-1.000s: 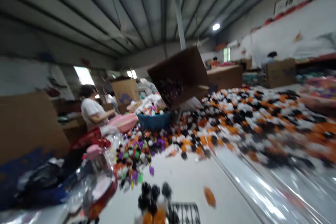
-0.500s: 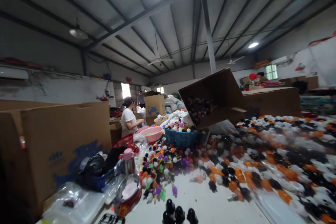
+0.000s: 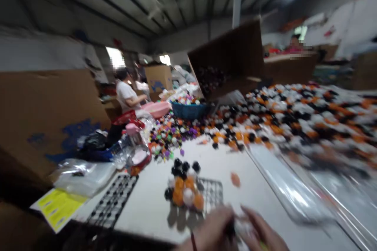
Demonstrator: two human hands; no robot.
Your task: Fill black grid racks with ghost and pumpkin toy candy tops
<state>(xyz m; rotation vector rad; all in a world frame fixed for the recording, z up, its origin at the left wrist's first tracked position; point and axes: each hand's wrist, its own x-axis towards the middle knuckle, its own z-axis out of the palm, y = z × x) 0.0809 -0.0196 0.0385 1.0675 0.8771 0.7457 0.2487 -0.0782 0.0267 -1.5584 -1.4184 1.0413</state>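
Both hands are low in the picture, close together and blurred. My left hand (image 3: 210, 229) curls toward a small black piece. My right hand (image 3: 263, 229) bends its fingers around something whitish, with a bit of yellow-green below. What they hold is too smeared to name. Just beyond my left hand, a cluster of round orange, black and white toy pieces (image 3: 184, 188) stands on a black grid rack (image 3: 215, 192). A single orange piece (image 3: 235, 179) lies on the white table (image 3: 153, 192).
A second black grid rack (image 3: 113, 200) lies left, by a yellow printed sheet (image 3: 60, 206) and clear bags (image 3: 85, 174). Flat plastic bags (image 3: 290, 186) lie right. Beyond are heaped toy pieces (image 3: 312, 113), a blue basket (image 3: 188, 110), a tilted carton (image 3: 229, 59) and a co-worker (image 3: 126, 92).
The view has tipped downward, bringing the near table, the toy cluster, the racks and both my hands into sight. Neither hand showed before.
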